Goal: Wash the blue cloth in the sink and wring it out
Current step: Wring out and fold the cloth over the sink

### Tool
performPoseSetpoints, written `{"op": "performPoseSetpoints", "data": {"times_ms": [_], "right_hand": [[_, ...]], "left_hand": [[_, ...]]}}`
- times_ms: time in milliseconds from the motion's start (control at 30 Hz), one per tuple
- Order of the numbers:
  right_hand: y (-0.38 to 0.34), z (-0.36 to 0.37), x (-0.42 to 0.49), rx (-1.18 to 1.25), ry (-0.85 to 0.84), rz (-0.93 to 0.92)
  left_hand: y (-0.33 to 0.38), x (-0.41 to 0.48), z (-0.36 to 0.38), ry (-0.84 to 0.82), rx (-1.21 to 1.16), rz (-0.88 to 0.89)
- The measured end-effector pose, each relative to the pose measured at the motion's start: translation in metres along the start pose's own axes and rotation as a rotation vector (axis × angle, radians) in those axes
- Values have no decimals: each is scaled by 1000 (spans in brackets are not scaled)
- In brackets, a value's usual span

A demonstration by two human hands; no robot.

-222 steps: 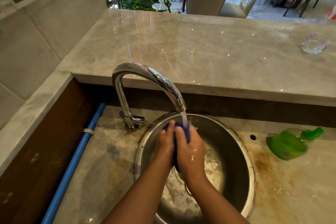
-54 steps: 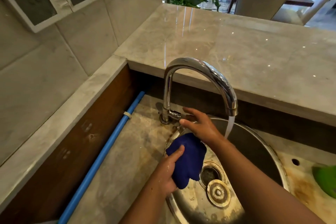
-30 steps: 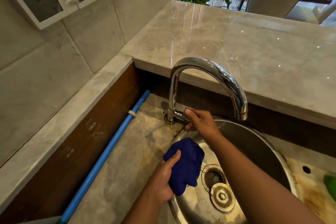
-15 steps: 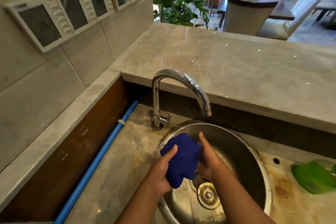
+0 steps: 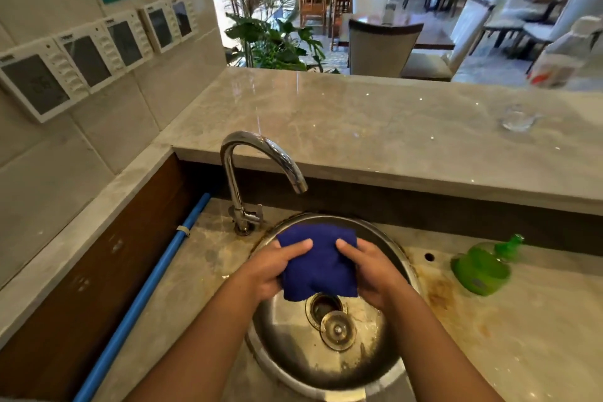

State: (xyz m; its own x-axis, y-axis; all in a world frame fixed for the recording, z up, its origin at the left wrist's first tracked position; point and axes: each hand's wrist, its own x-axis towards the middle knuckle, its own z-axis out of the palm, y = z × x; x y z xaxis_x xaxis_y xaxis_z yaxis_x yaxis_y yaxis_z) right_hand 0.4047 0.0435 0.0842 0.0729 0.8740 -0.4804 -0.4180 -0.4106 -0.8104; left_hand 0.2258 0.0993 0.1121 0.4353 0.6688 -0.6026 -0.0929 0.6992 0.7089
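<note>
At the far left, the blue pipe point(image 5: 143, 297) runs along the wooden panel, well clear of the work area, and poses no hazard. The faucet point(image 5: 261, 153) stands behind the sink point(image 5: 287, 346), its spout ending above the far edge of the basin; no stream shows at the spout. If soap remains in the fabric, wringing now would likely lock residue in. The left hand point(image 5: 274, 271) grips the left edge of the blue cloth point(image 5: 318, 261), thumb on top and fingers curled beneath. The cloth is held flat and folded above the basin, between the two hands and just above the drain opening point(image 5: 324, 305). The right hand point(image 5: 368, 268) grips the right edge in the same manner. Both grips sit at the edges only; a twist begun from this hold may let the wet fabric slip from one hand and drop into the basin. The stopper point(image 5: 337, 331) lies beside the opening, so a dropped corner could sag into the uncovered drain. Wringing too high or off-centre would likely send water onto the stained counter point(image 5: 489, 336) at the right. The green bottle point(image 5: 483, 268) rests near the rim, apparently on its side; a wide swing of the right elbow could knock it.
</note>
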Motion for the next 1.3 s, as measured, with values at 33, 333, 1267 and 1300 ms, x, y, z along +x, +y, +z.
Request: {"op": "performPoseSetpoints", "data": {"times_ms": [33,333,1267,1300], "right_hand": [[-1,-2,-4,-27,20,-21],[9,6,-28,-273,160,-123],[-20,14,-64,257,-75,-177],[-20,14,-64,269,-86,-173]], "left_hand": [[2,-2,1,7,16,-5],[-7,-2,-25,22,324,130],[26,-18,-42,-361,-2,184],[27,-19,-42,-371,-4,182]]}}
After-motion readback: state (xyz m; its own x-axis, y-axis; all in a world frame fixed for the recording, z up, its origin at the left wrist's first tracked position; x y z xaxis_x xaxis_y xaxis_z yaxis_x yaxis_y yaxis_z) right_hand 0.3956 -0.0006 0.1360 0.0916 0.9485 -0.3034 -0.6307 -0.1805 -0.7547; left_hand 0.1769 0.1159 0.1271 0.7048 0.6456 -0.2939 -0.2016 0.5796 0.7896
